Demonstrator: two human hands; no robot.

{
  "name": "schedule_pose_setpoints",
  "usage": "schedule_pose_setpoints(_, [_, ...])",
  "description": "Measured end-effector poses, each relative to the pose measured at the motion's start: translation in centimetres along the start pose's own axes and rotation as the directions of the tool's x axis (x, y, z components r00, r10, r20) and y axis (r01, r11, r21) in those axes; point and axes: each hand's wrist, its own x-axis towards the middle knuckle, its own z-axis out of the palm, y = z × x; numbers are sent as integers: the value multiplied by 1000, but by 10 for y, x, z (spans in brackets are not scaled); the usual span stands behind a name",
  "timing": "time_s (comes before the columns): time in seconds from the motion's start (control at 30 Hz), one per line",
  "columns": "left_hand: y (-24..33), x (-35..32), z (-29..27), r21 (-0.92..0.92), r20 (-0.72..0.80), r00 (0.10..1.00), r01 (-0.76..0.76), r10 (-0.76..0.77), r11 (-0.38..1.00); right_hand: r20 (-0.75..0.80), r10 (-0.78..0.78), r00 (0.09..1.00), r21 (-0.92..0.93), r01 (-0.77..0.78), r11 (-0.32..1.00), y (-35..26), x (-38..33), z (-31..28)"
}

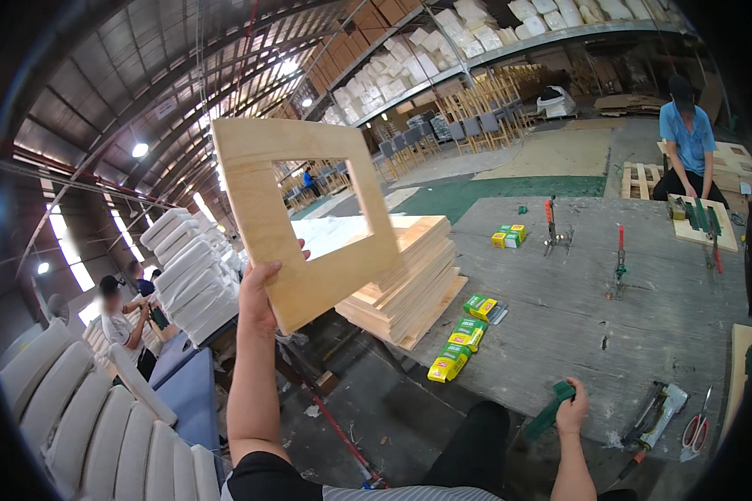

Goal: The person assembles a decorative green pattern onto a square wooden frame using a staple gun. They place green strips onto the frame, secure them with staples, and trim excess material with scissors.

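My left hand (pixel 261 292) is raised and closed on the lower left corner of a plywood frame (pixel 257 221). The frame is a flat rectangular board with a rectangular cutout, tilted in the air. Below and behind it stands a stack of plywood pieces (pixel 405 302) at the table's left edge. At the near edge of the grey table (pixel 543 309), my right hand (pixel 571 409) is closed around a dark green strip (pixel 546 415), which looks like folded webbing. Its far end hangs beside my leg.
Yellow and green boxes (pixel 451 361) line the near left tabletop. Red-handled clamps (pixel 620 265) stand farther back. A staple gun (pixel 662 415) and scissors (pixel 697 427) lie at right. White cushions (pixel 113 434) stand left. A person in blue (pixel 688 138) works at far right.
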Motion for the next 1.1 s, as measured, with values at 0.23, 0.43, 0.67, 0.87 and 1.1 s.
schedule_pose_setpoints(0.23, [-46,-22,24,-388,100,981,191,-165,902,111,339,934,548,-342,763,-11,-31,-29])
schedule_pose_setpoints(0.43, [-104,-42,78,-418,186,941,335,-282,844,260,373,891,613,-451,649,-30,-74,-42])
schedule_pose_setpoints(0.67, [-130,-51,102,-311,344,888,415,-306,855,246,457,855,596,-505,624,-33,-81,-69])
schedule_pose_setpoints(0.87, [-138,-58,122,-131,451,842,391,-296,911,312,451,836,629,-538,561,-29,-89,-66])
schedule_pose_setpoints(1.1, [-149,-67,149,374,744,608,-37,-276,926,401,405,822,646,-567,511,-40,-91,-72])
